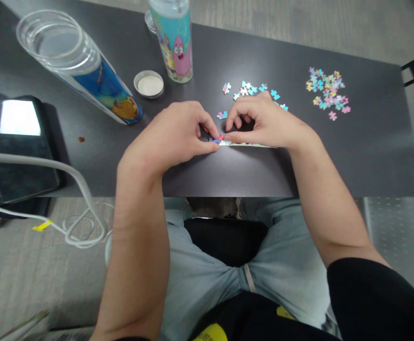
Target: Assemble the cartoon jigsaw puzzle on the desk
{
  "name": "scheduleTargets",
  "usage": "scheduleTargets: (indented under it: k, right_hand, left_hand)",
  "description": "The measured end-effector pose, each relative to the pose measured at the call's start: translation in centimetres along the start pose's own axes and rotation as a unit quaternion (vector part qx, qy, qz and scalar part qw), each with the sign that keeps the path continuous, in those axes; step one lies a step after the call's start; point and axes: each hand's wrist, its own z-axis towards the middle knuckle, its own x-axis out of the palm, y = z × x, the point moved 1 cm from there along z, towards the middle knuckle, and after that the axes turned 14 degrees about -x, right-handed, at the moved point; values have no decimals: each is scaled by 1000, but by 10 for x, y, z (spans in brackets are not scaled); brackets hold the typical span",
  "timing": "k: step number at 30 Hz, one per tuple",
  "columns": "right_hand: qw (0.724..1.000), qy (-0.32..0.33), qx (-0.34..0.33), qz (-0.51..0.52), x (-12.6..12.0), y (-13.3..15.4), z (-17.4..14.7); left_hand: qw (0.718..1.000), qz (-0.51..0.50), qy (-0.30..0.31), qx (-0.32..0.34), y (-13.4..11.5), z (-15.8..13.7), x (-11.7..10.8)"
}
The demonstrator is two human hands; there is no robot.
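Observation:
A narrow strip of joined jigsaw pieces [244, 144] lies near the front edge of the dark table, partly covered by my hands. My left hand [180, 132] has its thumb and forefinger closed on a bluish jigsaw piece [214, 140] at the strip's left end. From the other side, my right hand [263, 121] bends over the strip, its thumb and fingers curled at a small red-and-white jigsaw piece [222, 138]. Just beyond the fingers lies a loose blue-and-pink jigsaw piece [222, 115]. Several more loose pieces [248, 88] are scattered behind my right hand.
A pile of jigsaw pieces [329, 89] lies at the right. Two clear tubes with cartoon prints, one blue [109, 90] and one teal [178, 47], stand at the back left beside a round lid [149, 84]. A black tablet [18, 151] and white cable [75, 173] are at far left.

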Motion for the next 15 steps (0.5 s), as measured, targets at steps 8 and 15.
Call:
scheduleTargets:
  k: [8,15]
  right_hand:
    - [1000,1,-15,-21,1,0,0]
    - [1000,3,-1,-10,0,0,0]
  left_hand:
    - [1000,2,-3,-12,-2,1,1]
    - [1000,11,-11,-10,-3,3,0]
